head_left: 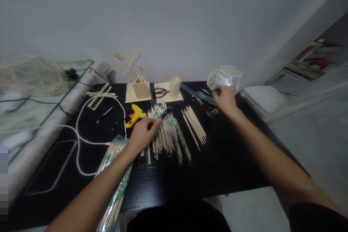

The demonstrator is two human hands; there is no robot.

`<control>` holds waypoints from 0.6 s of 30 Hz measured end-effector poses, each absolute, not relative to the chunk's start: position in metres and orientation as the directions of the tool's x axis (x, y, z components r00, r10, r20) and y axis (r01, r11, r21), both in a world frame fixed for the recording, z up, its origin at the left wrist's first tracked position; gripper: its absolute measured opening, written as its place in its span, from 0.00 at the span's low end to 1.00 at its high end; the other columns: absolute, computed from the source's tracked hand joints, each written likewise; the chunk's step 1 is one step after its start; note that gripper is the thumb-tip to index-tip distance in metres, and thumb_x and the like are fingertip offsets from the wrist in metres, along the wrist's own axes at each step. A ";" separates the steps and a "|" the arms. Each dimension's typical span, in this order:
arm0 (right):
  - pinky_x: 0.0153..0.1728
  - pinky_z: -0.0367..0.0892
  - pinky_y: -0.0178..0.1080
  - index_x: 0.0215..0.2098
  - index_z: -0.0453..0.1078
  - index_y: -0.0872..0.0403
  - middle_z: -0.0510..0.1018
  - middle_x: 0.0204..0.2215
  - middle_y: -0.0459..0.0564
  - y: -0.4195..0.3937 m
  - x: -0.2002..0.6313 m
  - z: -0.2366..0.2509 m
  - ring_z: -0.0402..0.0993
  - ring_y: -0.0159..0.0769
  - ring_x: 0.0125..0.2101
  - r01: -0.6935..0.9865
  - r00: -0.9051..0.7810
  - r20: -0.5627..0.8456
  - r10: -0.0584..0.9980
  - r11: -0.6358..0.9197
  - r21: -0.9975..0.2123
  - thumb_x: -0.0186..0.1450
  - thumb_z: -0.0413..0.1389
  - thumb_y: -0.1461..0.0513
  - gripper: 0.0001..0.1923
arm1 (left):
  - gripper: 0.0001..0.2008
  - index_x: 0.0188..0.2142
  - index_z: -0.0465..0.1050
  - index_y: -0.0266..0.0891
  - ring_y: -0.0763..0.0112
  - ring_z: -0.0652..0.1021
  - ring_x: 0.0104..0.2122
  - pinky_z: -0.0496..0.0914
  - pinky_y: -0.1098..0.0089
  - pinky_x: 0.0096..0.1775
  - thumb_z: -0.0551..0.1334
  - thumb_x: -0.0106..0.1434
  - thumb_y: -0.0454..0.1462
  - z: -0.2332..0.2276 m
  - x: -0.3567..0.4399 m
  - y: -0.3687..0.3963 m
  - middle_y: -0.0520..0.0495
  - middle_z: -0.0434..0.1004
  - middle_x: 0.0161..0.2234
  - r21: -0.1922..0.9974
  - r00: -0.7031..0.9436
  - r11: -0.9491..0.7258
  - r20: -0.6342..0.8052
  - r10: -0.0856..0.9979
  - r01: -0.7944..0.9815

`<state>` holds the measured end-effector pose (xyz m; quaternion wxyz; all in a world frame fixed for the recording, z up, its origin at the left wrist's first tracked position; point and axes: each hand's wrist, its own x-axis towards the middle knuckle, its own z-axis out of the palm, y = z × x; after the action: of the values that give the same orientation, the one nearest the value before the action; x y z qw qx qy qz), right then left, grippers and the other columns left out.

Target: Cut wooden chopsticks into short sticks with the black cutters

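Note:
My left hand [143, 132] rests on a pile of wrapped chopsticks [168, 134] in the middle of the black table [217, 166] and grips a black marker-like tool [161, 116] that points up and to the right. My right hand [224, 99] reaches to the far right of the table, fingers bent over thin sticks [202, 96] lying beside a faceted stick-frame dome [224, 77]. Whether it pinches one I cannot tell. A row of bare wooden sticks [194, 124] lies between the two hands.
A yellow glue gun [135, 115] with a white cord [81, 130] lies left of the pile. At the back stand a stick windmill house [138, 87], black scissors [161, 92] and a stick cup [174, 86]. A bag of chopsticks [115, 185] lies under my left forearm.

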<state>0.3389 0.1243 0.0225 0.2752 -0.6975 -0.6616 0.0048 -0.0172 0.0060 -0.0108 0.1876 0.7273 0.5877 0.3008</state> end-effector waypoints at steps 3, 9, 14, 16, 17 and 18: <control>0.47 0.71 0.48 0.44 0.75 0.56 0.81 0.39 0.59 0.091 0.304 0.002 0.79 0.50 0.41 0.913 -0.019 0.162 0.987 0.083 -0.400 0.63 0.64 0.59 0.13 | 0.26 0.23 0.62 0.42 0.64 0.72 0.29 0.64 0.65 0.35 0.51 0.71 0.55 -0.010 -0.017 0.006 0.50 0.68 0.24 0.627 0.125 -0.233 0.212 0.969 0.743; 0.46 0.70 0.53 0.52 0.68 0.59 0.75 0.47 0.71 0.033 0.256 -0.019 0.73 0.62 0.49 0.948 -0.094 -0.044 0.995 0.076 -0.308 0.57 0.64 0.39 0.39 | 0.26 0.22 0.60 0.42 0.65 0.71 0.29 0.61 0.65 0.34 0.51 0.71 0.56 -0.012 -0.017 0.005 0.51 0.65 0.24 0.639 0.128 -0.229 0.201 0.971 0.735; 0.47 0.69 0.54 0.53 0.66 0.58 0.72 0.48 0.70 0.022 0.241 -0.016 0.70 0.64 0.51 0.967 -0.109 -0.052 0.993 0.094 -0.236 0.55 0.67 0.41 0.39 | 0.26 0.23 0.61 0.42 0.65 0.71 0.29 0.62 0.66 0.35 0.51 0.71 0.55 -0.012 -0.017 0.005 0.51 0.67 0.24 0.635 0.144 -0.244 0.206 0.968 0.733; 0.48 0.68 0.54 0.53 0.65 0.59 0.71 0.49 0.70 0.023 0.239 -0.013 0.70 0.64 0.51 0.971 -0.107 -0.079 0.991 0.087 -0.224 0.57 0.67 0.44 0.37 | 0.26 0.23 0.61 0.42 0.65 0.71 0.29 0.62 0.66 0.35 0.51 0.71 0.55 -0.011 -0.017 0.005 0.51 0.67 0.24 0.629 0.146 -0.250 0.212 0.966 0.736; 0.49 0.68 0.54 0.53 0.65 0.59 0.71 0.49 0.70 0.024 0.239 -0.012 0.69 0.64 0.52 0.972 -0.106 -0.096 0.990 0.083 -0.222 0.58 0.66 0.46 0.36 | 0.26 0.23 0.61 0.42 0.65 0.71 0.29 0.62 0.66 0.35 0.51 0.71 0.54 -0.011 -0.017 0.005 0.50 0.67 0.24 0.628 0.146 -0.252 0.216 0.965 0.737; 0.49 0.67 0.53 0.54 0.65 0.60 0.71 0.50 0.71 0.025 0.239 -0.011 0.69 0.64 0.52 0.973 -0.106 -0.112 0.988 0.080 -0.217 0.59 0.66 0.48 0.34 | 0.26 0.23 0.61 0.42 0.65 0.72 0.29 0.62 0.66 0.35 0.51 0.71 0.54 -0.011 -0.017 0.005 0.50 0.68 0.24 0.627 0.147 -0.252 0.216 0.965 0.737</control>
<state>0.2395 0.0251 -0.0114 0.0321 -0.6677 -0.7341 0.1189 -0.0173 0.0051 -0.0113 0.1910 0.7327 0.5808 0.2991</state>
